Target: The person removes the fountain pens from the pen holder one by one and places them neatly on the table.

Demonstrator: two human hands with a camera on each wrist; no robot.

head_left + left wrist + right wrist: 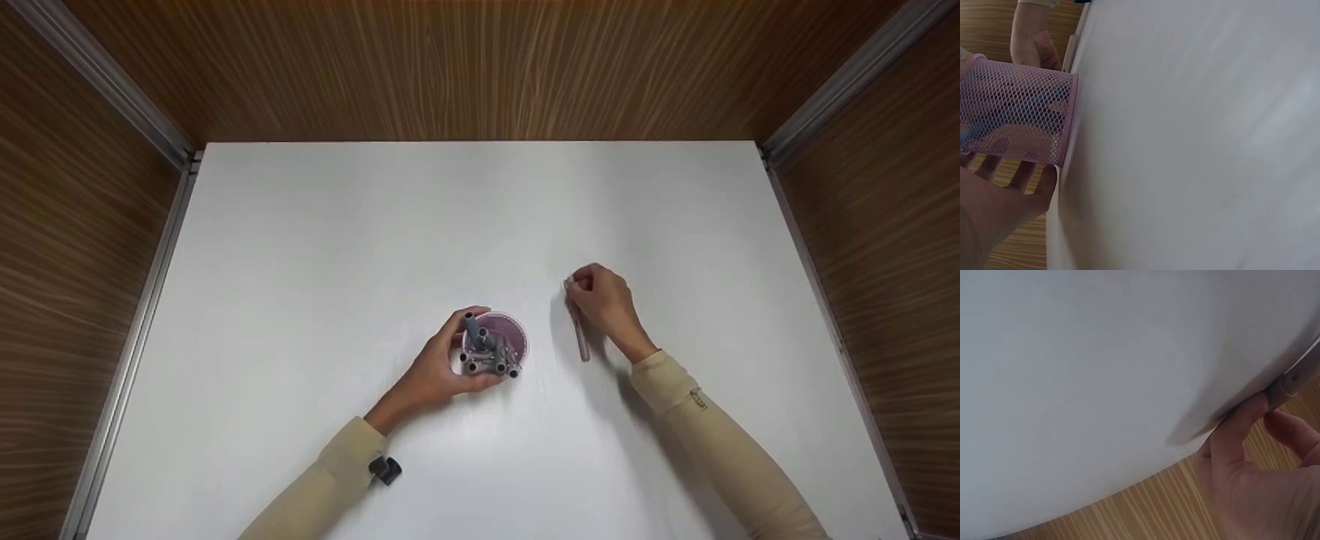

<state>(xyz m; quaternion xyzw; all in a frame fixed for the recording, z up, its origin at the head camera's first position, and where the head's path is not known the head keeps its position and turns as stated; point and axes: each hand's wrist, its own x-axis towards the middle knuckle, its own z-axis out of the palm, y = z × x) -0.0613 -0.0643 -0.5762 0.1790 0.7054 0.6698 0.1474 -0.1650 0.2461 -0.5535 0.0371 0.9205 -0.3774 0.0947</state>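
Observation:
A pink mesh pen cup (517,330) stands on the white table, and my left hand (436,373) holds it with thumb and fingers around its sides. Several pens (501,358) with dark round ends poke out of the cup, leaning toward its near side. The left wrist view shows the mesh wall (1013,107) with blue and other coloured pens behind it. To the right of the cup, my right hand (606,301) pinches the far end of a slim greyish-pink pen (583,345) close over the table. In the right wrist view, thumb and fingertips meet at the pen (1292,385).
The white table (360,225) is bordered by wood-grain panels (480,71) at the back and both sides, with metal rails along the left and right edges. A small black clip-like item (385,470) sits by the left sleeve.

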